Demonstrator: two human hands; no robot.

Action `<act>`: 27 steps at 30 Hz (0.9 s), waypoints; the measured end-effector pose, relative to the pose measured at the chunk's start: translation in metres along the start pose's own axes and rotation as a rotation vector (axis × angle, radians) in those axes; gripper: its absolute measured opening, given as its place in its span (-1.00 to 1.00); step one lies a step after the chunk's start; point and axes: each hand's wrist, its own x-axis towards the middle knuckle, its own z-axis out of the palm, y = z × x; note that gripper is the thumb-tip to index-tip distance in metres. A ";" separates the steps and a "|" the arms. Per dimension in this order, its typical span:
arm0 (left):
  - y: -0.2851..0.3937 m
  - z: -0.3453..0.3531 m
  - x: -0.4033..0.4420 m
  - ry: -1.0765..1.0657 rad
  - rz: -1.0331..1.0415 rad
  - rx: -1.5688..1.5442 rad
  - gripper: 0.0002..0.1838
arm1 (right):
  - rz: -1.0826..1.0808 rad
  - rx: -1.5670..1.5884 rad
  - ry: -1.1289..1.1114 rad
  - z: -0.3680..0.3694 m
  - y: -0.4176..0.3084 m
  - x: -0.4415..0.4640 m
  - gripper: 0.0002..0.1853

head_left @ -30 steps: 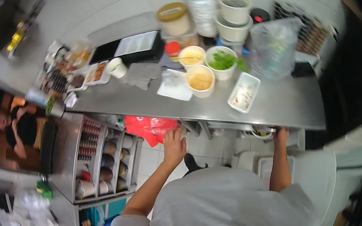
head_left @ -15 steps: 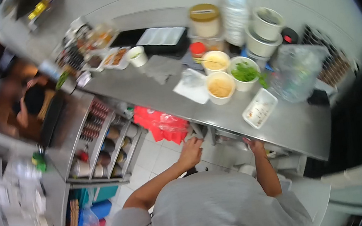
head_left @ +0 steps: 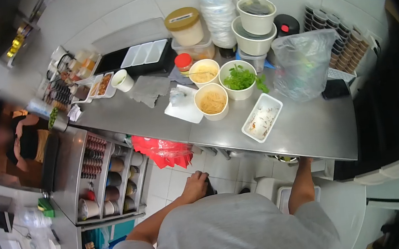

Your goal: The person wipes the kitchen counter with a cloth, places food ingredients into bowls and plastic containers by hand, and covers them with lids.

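Observation:
My left hand (head_left: 196, 186) hangs over the floor in front of my body, its fingers loosely curled. Beside it is a dark shape (head_left: 211, 188); whether the hand touches it I cannot tell. My right hand (head_left: 306, 160) reaches under the front edge of the steel table (head_left: 312, 137), with its fingers hidden. Close to it, partly under the tabletop, is a metal bowl (head_left: 284, 158) with something green inside. Above on the table stand a white tray (head_left: 262, 117) with brown scraps, a tub of noodle-like strands (head_left: 211, 102), a tub of green herbs (head_left: 238, 79) and a tub of pale yellow food (head_left: 204, 72).
A clear plastic bag (head_left: 302, 65), stacked tubs (head_left: 255, 36) and a red-lidded jar (head_left: 184, 63) stand farther back. Red plastic bags (head_left: 162, 151) hang below the table edge. Shelves (head_left: 110, 174) hold containers at left. Another person (head_left: 28, 142) is beyond the opening.
The view has shifted, so the table items appear farther left. My right hand has gone farther under the table edge. My left hand has dropped lower and its fingers look more curled.

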 end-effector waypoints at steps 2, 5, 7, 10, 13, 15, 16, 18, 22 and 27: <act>0.006 -0.006 0.007 -0.029 0.024 0.010 -0.67 | 0.060 0.016 -0.040 -0.004 -0.002 -0.004 -0.46; 0.005 -0.009 0.015 -0.090 0.028 0.019 -0.69 | -0.018 -0.104 -0.056 -0.016 0.009 -0.005 -0.42; 0.002 -0.003 0.020 -0.092 0.047 0.004 -0.72 | -0.035 -0.273 0.191 -0.019 0.000 -0.020 -0.40; 0.002 -0.005 0.024 -0.139 0.079 -0.007 -0.80 | -0.140 -0.817 0.164 -0.027 -0.024 -0.064 -0.54; 0.013 -0.004 0.022 -0.213 0.080 -0.044 -0.82 | -0.060 -1.159 -0.247 -0.002 -0.053 -0.127 -0.41; 0.021 -0.005 0.023 -0.260 0.101 -0.085 -0.82 | 0.127 -1.283 -0.447 0.037 -0.058 -0.164 -0.35; 0.028 -0.007 0.026 -0.247 0.100 -0.191 -0.81 | 0.223 -1.341 -0.537 0.057 -0.055 -0.189 -0.32; 0.043 -0.016 0.031 -0.224 0.115 -0.408 -0.78 | 0.287 -1.227 -0.668 0.095 -0.034 -0.224 -0.29; 0.064 -0.057 0.038 -0.006 0.072 -0.715 -0.73 | 0.316 -1.180 -0.869 0.193 0.002 -0.299 -0.27; 0.037 -0.108 0.028 0.389 -0.089 -0.959 -0.74 | 0.206 -1.021 -1.015 0.265 0.061 -0.338 -0.39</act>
